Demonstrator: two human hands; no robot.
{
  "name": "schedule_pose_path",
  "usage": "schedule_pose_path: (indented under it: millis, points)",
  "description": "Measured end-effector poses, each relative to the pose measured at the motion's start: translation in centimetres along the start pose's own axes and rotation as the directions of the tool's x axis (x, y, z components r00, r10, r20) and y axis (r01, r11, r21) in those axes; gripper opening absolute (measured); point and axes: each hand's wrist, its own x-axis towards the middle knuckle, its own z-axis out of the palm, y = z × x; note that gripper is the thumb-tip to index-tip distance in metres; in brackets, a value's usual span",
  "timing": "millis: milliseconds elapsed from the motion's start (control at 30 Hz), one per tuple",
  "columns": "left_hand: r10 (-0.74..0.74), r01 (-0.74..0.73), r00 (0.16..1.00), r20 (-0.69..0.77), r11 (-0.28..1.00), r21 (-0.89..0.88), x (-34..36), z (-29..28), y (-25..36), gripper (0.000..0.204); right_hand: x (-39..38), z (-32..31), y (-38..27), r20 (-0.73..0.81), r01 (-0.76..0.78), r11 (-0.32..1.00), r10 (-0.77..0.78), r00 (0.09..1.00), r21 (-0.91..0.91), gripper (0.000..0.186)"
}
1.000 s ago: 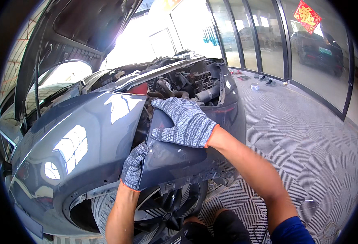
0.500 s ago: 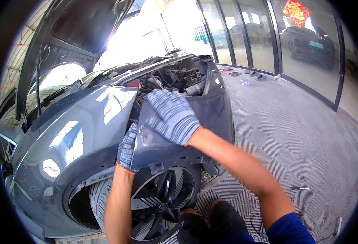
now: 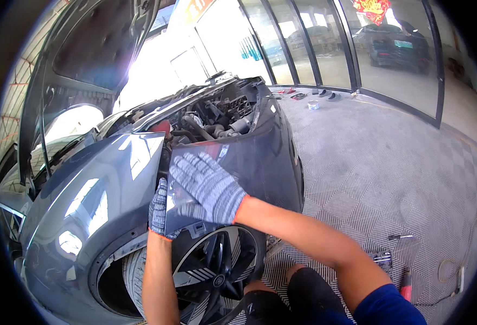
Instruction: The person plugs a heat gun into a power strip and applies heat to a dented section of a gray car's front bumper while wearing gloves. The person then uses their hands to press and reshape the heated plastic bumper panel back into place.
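Both my hands wear grey knitted gloves with orange cuffs. My right hand [image 3: 208, 187] lies over the outer face of the dark grey bumper [image 3: 263, 154], palm down and open, fingers stretched toward the upper corner. At the bumper's side edge, in the gap beside the grey fender [image 3: 108, 181], my left hand [image 3: 158, 211] holds that edge. Its fingers point up along the gap; the thumb side is partly hidden. Below the hands is the front wheel [image 3: 218, 279] with black and silver spokes.
The bonnet [image 3: 95, 49] stands raised over the exposed engine bay [image 3: 211, 119]. Tools lie on the patterned floor at right, among them a screwdriver [image 3: 401, 236] and a red-handled tool [image 3: 406, 284]. A small tub [image 3: 314, 105] stands near the glass doors [image 3: 398, 59].
My right hand has come down over the bumper from its upper edge, fingers now flatter. The left hand stays at the gap. The view has shifted, bringing more floor tools into sight.
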Motion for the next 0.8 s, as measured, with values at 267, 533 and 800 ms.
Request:
schedule_pose_path:
  millis: [267, 533, 800]
  points:
    - [0.014, 0.004, 0.953, -0.304, 0.998, 0.060, -0.1, 0.9, 0.7, 0.053, -3.6, -0.6, 4.4, 0.054, -0.005, 0.999, 0.002, 0.999, 0.042, 0.066]
    - [-0.263, 0.048, 0.923, -0.280, 0.801, -0.596, 0.3, 2.3, 0.4, 0.056, 7.4, 0.1, 15.7, 0.277, -0.014, 0.888, -0.129, 0.952, 0.460, 0.032]
    - [-0.386, -0.599, 0.768, -0.511, -0.151, -0.787, -4.5, 6.3, 0.0, 0.053, 16.0, -0.1, 17.8, 0.922, -0.884, 0.277, -0.197, 0.332, 0.378, 0.031]
